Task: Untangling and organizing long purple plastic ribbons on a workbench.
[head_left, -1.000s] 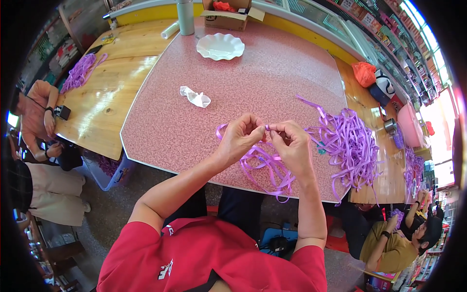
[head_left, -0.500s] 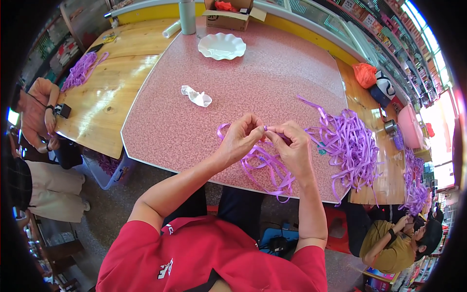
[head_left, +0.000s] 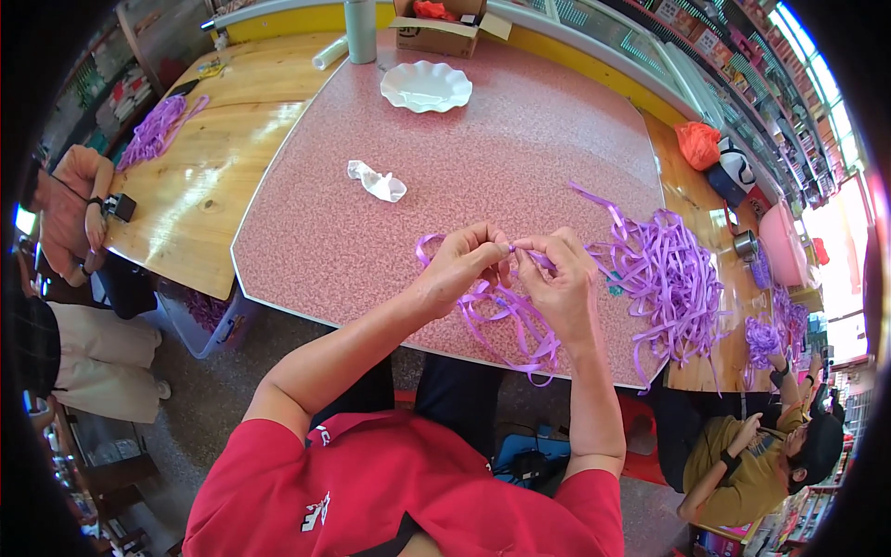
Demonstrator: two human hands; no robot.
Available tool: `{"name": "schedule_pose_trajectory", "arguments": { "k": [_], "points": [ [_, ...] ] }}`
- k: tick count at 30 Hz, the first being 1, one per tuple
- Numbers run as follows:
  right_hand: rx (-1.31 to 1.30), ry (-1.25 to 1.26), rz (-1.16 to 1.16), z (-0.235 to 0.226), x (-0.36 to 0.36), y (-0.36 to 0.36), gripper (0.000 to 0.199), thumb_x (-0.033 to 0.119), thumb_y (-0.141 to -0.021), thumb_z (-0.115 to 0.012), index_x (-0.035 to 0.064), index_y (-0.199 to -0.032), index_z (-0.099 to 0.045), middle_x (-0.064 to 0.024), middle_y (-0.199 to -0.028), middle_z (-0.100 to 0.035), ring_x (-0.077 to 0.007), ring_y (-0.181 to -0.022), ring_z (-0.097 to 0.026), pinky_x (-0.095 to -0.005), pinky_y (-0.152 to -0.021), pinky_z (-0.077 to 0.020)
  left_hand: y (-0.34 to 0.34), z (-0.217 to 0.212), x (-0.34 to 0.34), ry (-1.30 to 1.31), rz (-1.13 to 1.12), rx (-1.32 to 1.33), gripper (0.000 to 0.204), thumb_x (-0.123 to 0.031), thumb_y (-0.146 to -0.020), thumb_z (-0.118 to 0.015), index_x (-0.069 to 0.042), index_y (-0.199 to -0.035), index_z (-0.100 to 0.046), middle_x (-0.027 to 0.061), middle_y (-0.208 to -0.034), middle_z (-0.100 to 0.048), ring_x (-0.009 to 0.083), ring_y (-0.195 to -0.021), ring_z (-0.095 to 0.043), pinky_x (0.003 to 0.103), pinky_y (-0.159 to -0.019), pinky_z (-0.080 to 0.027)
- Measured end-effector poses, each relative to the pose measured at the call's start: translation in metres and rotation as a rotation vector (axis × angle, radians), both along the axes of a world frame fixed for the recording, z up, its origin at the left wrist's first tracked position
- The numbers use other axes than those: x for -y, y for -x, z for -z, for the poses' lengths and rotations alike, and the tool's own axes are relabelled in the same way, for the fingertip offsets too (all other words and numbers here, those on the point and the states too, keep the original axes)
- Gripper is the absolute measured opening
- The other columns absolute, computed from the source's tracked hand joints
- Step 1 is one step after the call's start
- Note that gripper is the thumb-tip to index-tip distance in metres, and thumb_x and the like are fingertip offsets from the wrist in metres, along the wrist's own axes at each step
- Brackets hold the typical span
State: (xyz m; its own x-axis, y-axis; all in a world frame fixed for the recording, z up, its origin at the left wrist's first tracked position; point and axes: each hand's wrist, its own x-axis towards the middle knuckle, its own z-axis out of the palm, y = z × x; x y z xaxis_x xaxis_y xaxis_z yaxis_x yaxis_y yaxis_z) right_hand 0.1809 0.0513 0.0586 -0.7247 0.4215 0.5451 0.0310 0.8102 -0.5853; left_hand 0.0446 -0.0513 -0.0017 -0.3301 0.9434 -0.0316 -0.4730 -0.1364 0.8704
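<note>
Over the near part of the pink speckled table (head_left: 306, 241), my left hand (head_left: 464, 267) and my right hand (head_left: 561, 283) meet fingertip to fingertip. Both pinch a purple ribbon (head_left: 536, 259), a short stretch of which shows between thumbs and forefingers. Its finer detail there is too small to make out. Beneath my hands lie loose loops of ribbon (head_left: 509, 320), some hanging past the table's near edge. Right of my right hand spreads a large tangled pile of purple ribbons (head_left: 666, 278).
Beyond my hands lie a crumpled white tissue (head_left: 379, 183) and a white scalloped dish (head_left: 426, 87). A cardboard box (head_left: 436, 37) and a grey-green bottle (head_left: 360, 32) stand at the far edge. Co-workers sit at left (head_left: 79, 200) and right (head_left: 756, 455); the right one's raised hand is at a ribbon bundle (head_left: 763, 339).
My hands have shifted only slightly, still pinching the ribbon. At the right, the co-worker has stretched out an arm, and a purple bundle now stands nearer the wooden table's edge.
</note>
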Motion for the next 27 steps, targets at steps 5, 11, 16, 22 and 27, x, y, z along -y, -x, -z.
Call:
{"name": "schedule_pose_trajectory", "arguments": {
  "k": [5,11,16,22,27],
  "points": [
    [0.019,0.023,0.011,0.0033,-0.0016,-0.0015,0.014,0.006,-0.081,-0.075,0.0081,-0.095,-0.073,-0.0078,-0.08,-0.061,-0.0204,-0.069,-0.062,-0.0326,-0.058,-0.0472,-0.0005,0.0017,-0.0006,-0.024,-0.015,-0.04,0.01,-0.017,-0.099,-0.057,-0.007,-0.097,-0.055,0.003,-0.081,-0.064,0.012,-0.073,-0.063,0.027,-0.068,-0.05],
    [0.062,0.056,-0.015,-0.002,-0.0019,-0.0024,0.015,-0.002,-0.081,-0.074,0.0047,-0.095,-0.075,-0.0042,-0.077,-0.062,-0.0134,-0.066,-0.057,-0.0269,-0.057,-0.0436,0.002,0.0026,0.0009,-0.056,-0.009,-0.142,0.011,-0.016,-0.099,-0.058,-0.006,-0.097,-0.056,0.0022,-0.082,-0.064,0.0093,-0.076,-0.061,0.025,-0.069,-0.048],
    [0.055,0.106,-0.022,-0.0038,0.0011,-0.0005,0.014,-0.001,-0.082,-0.074,0.0056,-0.095,-0.076,-0.0021,-0.074,-0.058,-0.01,-0.066,-0.055,-0.0258,-0.057,-0.0421,0.0027,0.0025,0.0011,-0.068,0.006,-0.15,0.013,-0.017,-0.098,-0.062,-0.005,-0.099,-0.057,0.0017,-0.086,-0.063,0.0073,-0.078,-0.059,0.023,-0.071,-0.048],
    [0.118,0.222,-0.085,0.0002,-0.0074,-0.0035,0.012,0.001,-0.083,-0.074,0.0045,-0.095,-0.075,-0.0008,-0.074,-0.058,-0.0071,-0.066,-0.053,-0.0227,-0.057,-0.0394,0.0083,0.0049,0.0041,-0.056,0.01,-0.147,0.013,-0.017,-0.097,-0.064,-0.005,-0.098,-0.058,0.0017,-0.087,-0.064,0.0077,-0.079,-0.061,0.023,-0.071,-0.048],
    [0.08,0.333,-0.062,-0.0017,-0.0055,-0.0062,0.008,0.002,-0.085,-0.073,0.0023,-0.093,-0.074,-0.0013,-0.077,-0.062,-0.006,-0.067,-0.053,-0.0222,-0.057,-0.0392,0.0084,0.0018,0.0065,-0.058,0.026,-0.138,0.014,-0.017,-0.097,-0.064,-0.004,-0.101,-0.059,0.0034,-0.091,-0.065,0.0087,-0.08,-0.061,0.025,-0.073,-0.048]
  ]
}}
